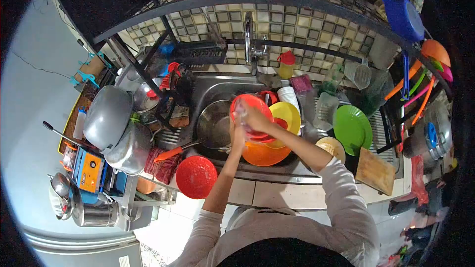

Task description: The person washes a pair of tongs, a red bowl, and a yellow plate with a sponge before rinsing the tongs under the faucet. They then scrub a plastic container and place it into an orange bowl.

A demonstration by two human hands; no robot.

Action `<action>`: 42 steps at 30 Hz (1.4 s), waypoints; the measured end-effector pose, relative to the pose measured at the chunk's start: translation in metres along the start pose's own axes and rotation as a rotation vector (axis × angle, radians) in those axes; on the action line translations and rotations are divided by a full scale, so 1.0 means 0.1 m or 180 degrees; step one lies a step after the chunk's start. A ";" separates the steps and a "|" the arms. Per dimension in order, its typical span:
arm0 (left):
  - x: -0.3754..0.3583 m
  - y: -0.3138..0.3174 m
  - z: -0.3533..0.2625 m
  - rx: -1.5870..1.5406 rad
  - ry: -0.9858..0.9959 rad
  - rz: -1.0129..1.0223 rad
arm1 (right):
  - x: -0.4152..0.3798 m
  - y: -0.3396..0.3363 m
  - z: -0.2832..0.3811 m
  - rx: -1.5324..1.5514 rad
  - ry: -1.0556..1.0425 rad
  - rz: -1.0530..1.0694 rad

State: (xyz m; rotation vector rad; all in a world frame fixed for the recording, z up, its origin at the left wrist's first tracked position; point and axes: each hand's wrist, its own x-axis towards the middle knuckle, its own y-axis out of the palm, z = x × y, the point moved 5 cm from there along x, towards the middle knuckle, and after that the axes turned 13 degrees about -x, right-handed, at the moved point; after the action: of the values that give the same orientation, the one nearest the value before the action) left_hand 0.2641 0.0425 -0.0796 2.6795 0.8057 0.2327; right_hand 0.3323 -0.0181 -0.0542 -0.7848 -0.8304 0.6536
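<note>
Over the sink (215,81) both hands meet at a red bowl (255,103), their fingers smeared by motion. My left hand (238,132) is at the bowl's lower left side, closed against it. Across the bowl's front lies my right hand (255,120), closed around a pale pinkish, blurred thing (241,109) that I cannot make out. Just beneath the hands, a yellow plate (292,114) and an orange basin (267,155) are stacked with other red dishes. To their left in the sink rests a round metal pan (213,124).
A red bowl with suds (196,177) sits at the counter's front edge, near an orange handle (169,155). Right of the sink are a green plate (353,129), stacked white cups (287,96) and a wooden board (375,171). The faucet (250,44) rises behind; a black rack (297,0) spans overhead.
</note>
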 end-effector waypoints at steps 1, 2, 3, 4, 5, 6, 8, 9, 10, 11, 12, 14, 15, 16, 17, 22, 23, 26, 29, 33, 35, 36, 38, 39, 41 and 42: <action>-0.02 0.03 -0.03 -0.0185 0.0284 0.0093 | 0.07 -0.19 -0.01 -0.0637 0.0691 0.0407; 0.03 -0.05 0.03 -0.0068 0.0058 0.0177 | 0.08 -0.30 -0.05 -0.1285 0.1352 0.0820; 0.07 -0.11 0.06 -0.0065 0.0079 0.0162 | 0.06 -0.30 -0.05 -0.1282 0.1327 0.0814; 0.12 -0.19 0.07 0.0234 0.0108 -0.0138 | 0.00 -0.30 -0.07 -0.1480 0.1222 0.0864; 0.13 -0.20 -0.06 0.0520 0.0139 -0.0431 | -0.02 -0.35 -0.03 -0.1690 0.1121 0.0906; 0.07 -0.20 -0.23 0.1278 0.0402 -0.0682 | -0.08 -0.28 0.06 -0.1516 0.0656 0.1426; 0.12 -0.20 0.04 0.0367 -0.0079 -0.0266 | -0.02 0.05 0.06 -0.0781 0.0072 0.0363; 0.10 -0.14 0.19 -0.0537 -0.0565 0.0129 | -0.04 0.06 0.10 -0.0027 -0.0512 -0.0691; 0.06 -0.06 0.09 -0.0910 -0.0130 0.0032 | -0.01 -0.02 0.09 0.0100 0.0045 -0.0307; -0.03 0.01 -0.07 -0.0893 -0.0160 0.0027 | 0.05 -0.13 0.10 0.0120 0.0073 -0.0299; -0.13 0.09 -0.25 -0.0612 -0.0544 -0.0130 | 0.13 -0.22 0.03 -0.0577 0.0493 -0.0203; -0.05 0.01 -0.26 -0.0247 -0.0313 -0.0354 | 0.17 -0.41 0.04 -0.1659 0.0850 0.0077; -0.02 -0.06 -0.28 -0.0243 -0.0292 -0.0360 | 0.15 -0.38 0.02 -0.1655 0.0833 0.0064; 0.02 -0.10 -0.35 -0.0169 -0.0183 -0.0131 | 0.08 -0.21 -0.04 -0.1666 0.0825 0.0772; 0.04 -0.11 -0.37 -0.0098 -0.0084 0.0100 | -0.02 -0.03 -0.08 -0.1672 0.0821 0.1487; -0.03 -0.09 0.00 -0.0471 -0.0566 0.0227 | 0.07 0.03 0.03 0.0441 0.0862 0.0216; -0.06 -0.08 -0.02 -0.0464 -0.0577 0.0212 | 0.11 -0.04 0.01 0.0455 0.0864 0.0229; -0.07 -0.12 -0.16 -0.0803 -0.0570 -0.0340 | 0.10 -0.36 0.00 -0.1482 0.0756 0.0285; 0.07 -0.34 -0.29 -0.0440 0.0260 -0.0072 | -0.12 -0.35 0.18 -0.1080 0.0217 0.1340; 0.17 -0.71 -0.31 -0.0299 0.0336 -0.0419 | -0.23 -0.38 0.07 0.0171 0.0085 0.1316; 0.17 -0.86 -0.53 -0.0258 0.0407 -0.0443 | -0.36 -0.47 -0.14 0.0781 0.0681 0.0918; 0.15 -1.06 -0.59 -0.0264 0.0407 -0.0497 | -0.43 -0.55 -0.20 0.1075 0.0899 0.0774; -0.07 -1.38 -1.00 0.0164 0.0069 -0.0102 | -0.61 -0.60 -0.37 0.0946 0.1027 0.0715; -0.18 -1.47 -1.16 0.0373 -0.0118 0.0133 | -0.70 -0.66 -0.41 0.0662 0.1143 0.0821; -0.41 -1.64 -1.40 0.1080 -0.0070 0.0136 | -0.78 -0.70 -0.33 0.0125 0.0928 0.0699; -0.53 -1.67 -1.51 0.1077 -0.0082 0.0105 | -0.80 -0.74 -0.26 -0.0421 0.0698 0.0522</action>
State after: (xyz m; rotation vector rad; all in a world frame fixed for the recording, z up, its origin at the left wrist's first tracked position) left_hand 0.0989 0.1844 -0.0025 3.0048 0.8601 0.0738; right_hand 0.3271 -0.1287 -0.0368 -1.0332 -0.6172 0.6486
